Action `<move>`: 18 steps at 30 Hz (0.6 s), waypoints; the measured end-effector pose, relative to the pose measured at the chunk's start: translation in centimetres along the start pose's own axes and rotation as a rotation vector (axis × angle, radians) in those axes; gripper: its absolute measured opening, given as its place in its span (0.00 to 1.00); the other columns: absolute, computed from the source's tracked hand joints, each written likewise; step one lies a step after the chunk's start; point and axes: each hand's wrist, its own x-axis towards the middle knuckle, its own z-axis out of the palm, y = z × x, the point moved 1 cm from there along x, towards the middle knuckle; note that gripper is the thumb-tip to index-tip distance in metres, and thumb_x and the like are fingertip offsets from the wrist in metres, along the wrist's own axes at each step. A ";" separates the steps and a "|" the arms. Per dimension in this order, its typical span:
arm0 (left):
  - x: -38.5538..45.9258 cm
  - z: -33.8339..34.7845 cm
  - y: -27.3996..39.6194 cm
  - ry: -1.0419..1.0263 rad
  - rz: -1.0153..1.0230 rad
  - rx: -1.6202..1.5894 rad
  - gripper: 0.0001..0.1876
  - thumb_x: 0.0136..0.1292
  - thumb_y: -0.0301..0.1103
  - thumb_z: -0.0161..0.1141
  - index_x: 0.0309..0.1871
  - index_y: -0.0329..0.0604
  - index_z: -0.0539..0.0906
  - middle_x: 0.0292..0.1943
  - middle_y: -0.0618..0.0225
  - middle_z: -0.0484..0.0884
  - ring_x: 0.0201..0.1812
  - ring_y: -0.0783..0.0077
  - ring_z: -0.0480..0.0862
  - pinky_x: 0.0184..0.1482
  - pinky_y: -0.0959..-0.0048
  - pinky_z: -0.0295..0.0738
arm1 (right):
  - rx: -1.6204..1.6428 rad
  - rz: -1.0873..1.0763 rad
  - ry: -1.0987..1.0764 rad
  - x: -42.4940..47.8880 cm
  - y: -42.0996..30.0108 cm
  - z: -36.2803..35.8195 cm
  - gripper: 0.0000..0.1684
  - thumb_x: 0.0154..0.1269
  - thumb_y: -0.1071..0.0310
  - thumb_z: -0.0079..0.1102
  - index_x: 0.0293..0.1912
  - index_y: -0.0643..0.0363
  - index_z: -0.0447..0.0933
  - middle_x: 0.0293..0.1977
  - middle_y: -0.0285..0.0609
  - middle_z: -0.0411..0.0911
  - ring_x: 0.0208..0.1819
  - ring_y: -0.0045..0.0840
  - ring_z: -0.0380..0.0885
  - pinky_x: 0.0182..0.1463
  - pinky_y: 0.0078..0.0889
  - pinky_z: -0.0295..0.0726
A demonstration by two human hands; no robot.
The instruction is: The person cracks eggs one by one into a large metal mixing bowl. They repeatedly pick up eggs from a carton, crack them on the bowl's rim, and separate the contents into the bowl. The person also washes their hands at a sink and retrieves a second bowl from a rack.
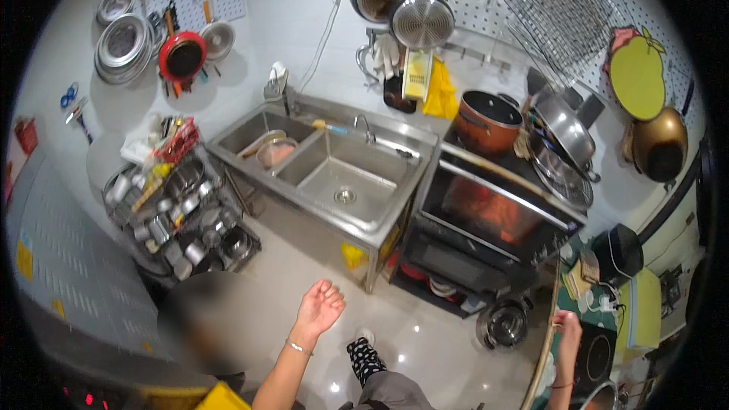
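My left hand [322, 306] is raised above the tiled floor in front of the sink, palm up. Its fingers curl inward and nothing shows in them; a silver bracelet circles the wrist. My right hand [567, 327] is off to the right, by the edge of the green-topped counter [564, 287] and near a black cooktop [595, 353]. Its fingers are bent, and what lies inside them is hidden. Ahead stands a stainless steel double sink [347, 173], with a strainer bowl [277, 152] in its left basin. A black oven [490, 205] glows orange inside.
A brown pot [488, 119] and steel pans [561, 131] top the oven. Stacked glass-like bowls [506, 324] sit on the floor beside it. Left of the sink stands a rack [188, 222] of metal moulds. A grey louvred cabinet [74, 262] lines the left; a blurred patch covers its front.
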 end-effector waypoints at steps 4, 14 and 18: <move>7.6 0.7 9.3 0.121 0.024 -0.055 0.12 0.68 0.33 0.46 0.27 0.42 0.73 0.21 0.71 0.68 0.25 0.74 0.66 0.32 0.77 0.64 | 0.267 0.222 -0.316 9.1 -4.0 17.2 0.26 0.73 0.49 0.39 0.44 0.61 0.76 0.36 0.40 0.80 0.38 0.23 0.78 0.44 0.23 0.75; 31.5 0.7 30.3 0.170 -0.002 0.006 0.16 0.65 0.40 0.49 0.20 0.49 0.75 0.16 0.74 0.71 0.24 0.73 0.73 0.49 0.63 0.73 | 0.752 0.894 -0.827 34.9 -6.6 58.6 0.38 0.69 0.35 0.31 0.55 0.60 0.69 0.52 0.46 0.71 0.51 0.31 0.70 0.55 0.49 0.71; 45.0 -1.9 35.0 0.250 -0.184 0.139 0.15 0.63 0.39 0.51 0.20 0.47 0.77 0.19 0.71 0.76 0.27 0.70 0.76 0.50 0.60 0.73 | 0.804 0.989 -0.610 48.8 -1.1 73.7 0.46 0.64 0.27 0.30 0.57 0.61 0.67 0.53 0.45 0.70 0.54 0.34 0.69 0.56 0.56 0.69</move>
